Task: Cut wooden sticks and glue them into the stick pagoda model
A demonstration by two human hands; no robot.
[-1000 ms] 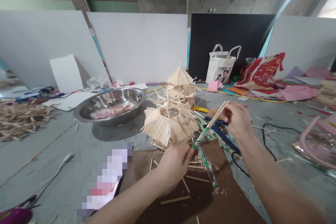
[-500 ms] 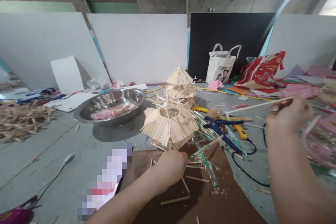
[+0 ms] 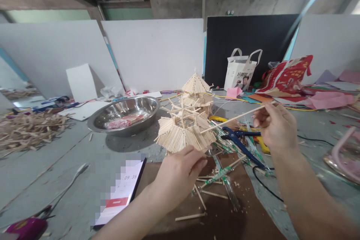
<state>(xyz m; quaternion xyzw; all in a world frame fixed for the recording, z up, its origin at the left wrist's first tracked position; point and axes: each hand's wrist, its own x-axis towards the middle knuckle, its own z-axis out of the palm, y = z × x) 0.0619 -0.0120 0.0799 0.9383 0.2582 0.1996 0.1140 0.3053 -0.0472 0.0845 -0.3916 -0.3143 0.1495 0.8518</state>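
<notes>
Held so near its end, the slim wooden stick [image 3: 233, 119] makes a long lever, so it is best turned slowly, with a light, firm pinch and the free tip kept off the roof slats of the stick-built pagoda model [image 3: 185, 137]; steadying it nearer the middle would probably curb any wobble. The right hand [image 3: 277, 122] is raised beside the blue-handled pliers [image 3: 239, 147], thumb and fingers pinching the stick, which slants down leftward until its tip overlaps the roof; whether they touch, I cannot tell. The left hand [image 3: 181, 170] hangs low before the model, above the brown sheet [image 3: 233, 225], back upward, fingers half curled near the green-printed wrapper [image 3: 219, 176]; nothing shows in its grasp, but its underside is hidden.
</notes>
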